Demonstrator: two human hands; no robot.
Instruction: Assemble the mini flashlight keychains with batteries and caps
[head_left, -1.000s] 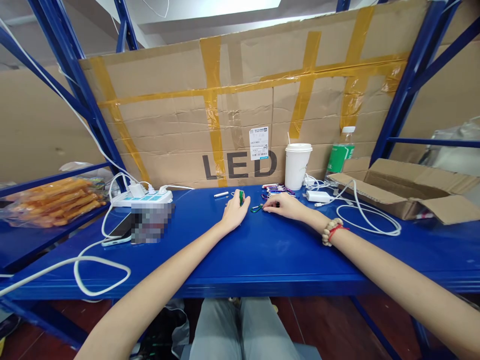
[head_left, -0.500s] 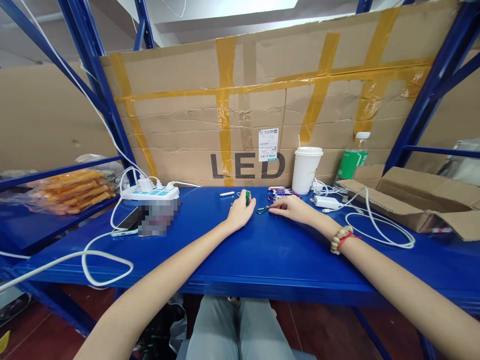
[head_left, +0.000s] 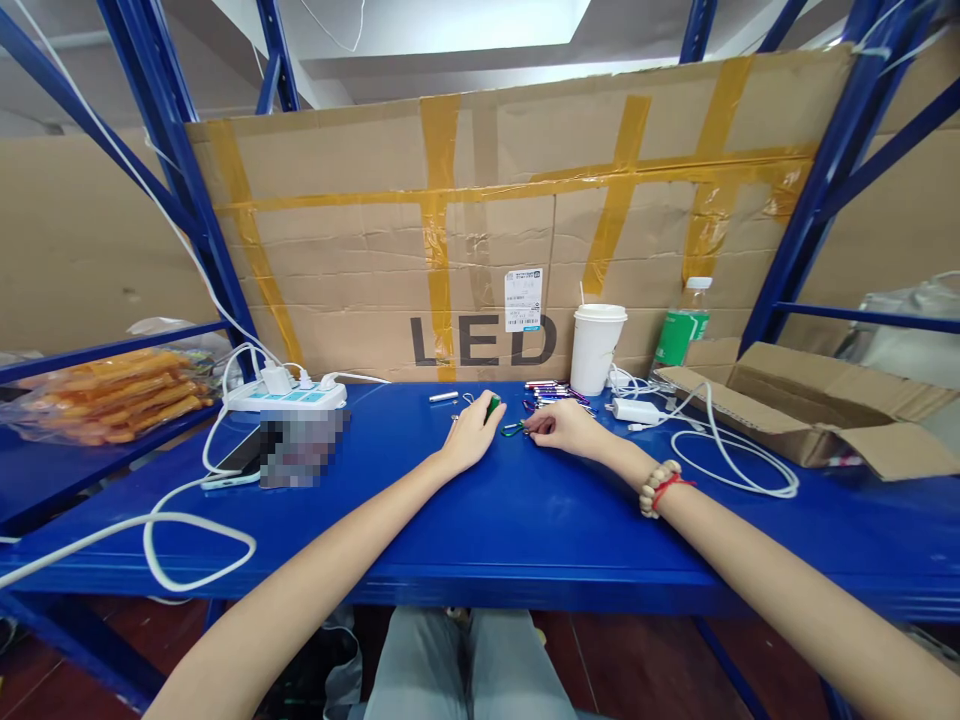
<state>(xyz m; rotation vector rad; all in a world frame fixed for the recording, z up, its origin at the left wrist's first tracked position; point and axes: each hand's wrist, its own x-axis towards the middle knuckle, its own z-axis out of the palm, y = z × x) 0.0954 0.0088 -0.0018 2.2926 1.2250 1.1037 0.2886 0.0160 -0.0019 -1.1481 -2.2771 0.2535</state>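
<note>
My left hand (head_left: 472, 434) is closed around a small green cylinder (head_left: 492, 405), whose upper end pokes out by the thumb, tilted to the right. A hand's width away, my right hand (head_left: 566, 428) is pinched with its fingertips on the near end of a green carabiner (head_left: 513, 429) lying low over the blue tabletop. A silver tube (head_left: 443, 397) rests beyond the left hand, with a few tiny parts beside it too small to name. Behind the right hand lies a pile of slim metallic purple, red and silver pieces (head_left: 551, 391), partly hidden by that hand.
A white lidded cup (head_left: 598, 350) with a straw and a green-labelled bottle (head_left: 684, 325) stand at the back right. Near them are a white cable (head_left: 750, 488) and an open cardboard box (head_left: 795, 400). A power strip (head_left: 289, 396) and a phone (head_left: 236, 460) lie left.
The camera view has shifted slightly right and up. The green cylinder in my left hand has tipped toward the right. My right hand stays at the carabiner with little movement.
</note>
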